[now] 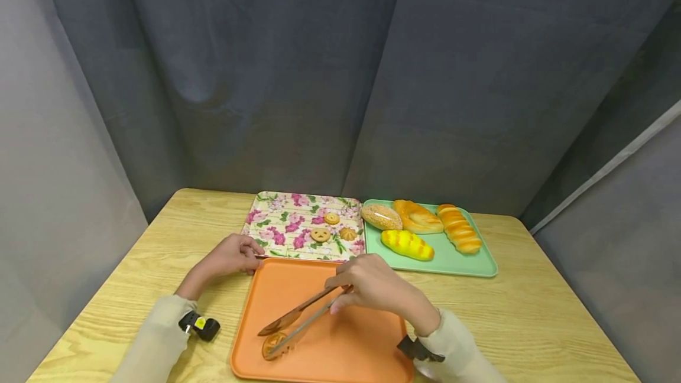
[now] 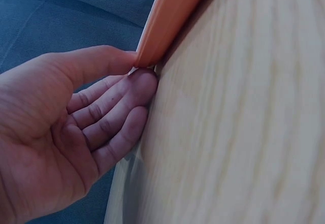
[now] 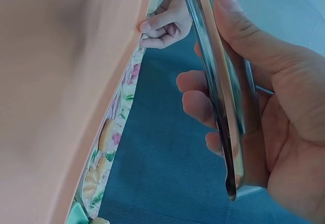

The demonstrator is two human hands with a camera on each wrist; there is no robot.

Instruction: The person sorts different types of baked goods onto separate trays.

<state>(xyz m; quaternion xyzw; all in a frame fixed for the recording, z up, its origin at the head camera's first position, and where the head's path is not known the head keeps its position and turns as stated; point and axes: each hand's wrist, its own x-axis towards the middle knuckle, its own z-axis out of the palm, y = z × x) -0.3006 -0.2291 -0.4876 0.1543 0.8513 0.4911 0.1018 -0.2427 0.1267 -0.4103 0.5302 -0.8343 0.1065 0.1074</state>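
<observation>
Polished metal, mirror-bright, for the tongs (image 1: pixel 300 318) over the orange tray (image 1: pixel 367 347). Smooth matt plastic for that tray, likewise for the green tray (image 1: pixel 452 262) behind it to the right. Glossy printed flowers across the floral tray (image 1: pixel 276 220) just behind it. Pale wood grain with a satin sheen on the table (image 1: pixel 532 312) underneath. Soft, matt grey cloth in folds as the curtain (image 1: pixel 319 75) behind the table.

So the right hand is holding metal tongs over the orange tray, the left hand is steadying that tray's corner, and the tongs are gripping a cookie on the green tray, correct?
Not quite. The tongs in the right hand grip the cookie on the orange tray, not the green tray, which holds only breads. The head view shows this. The left hand does hold the orange tray's corner.
</observation>
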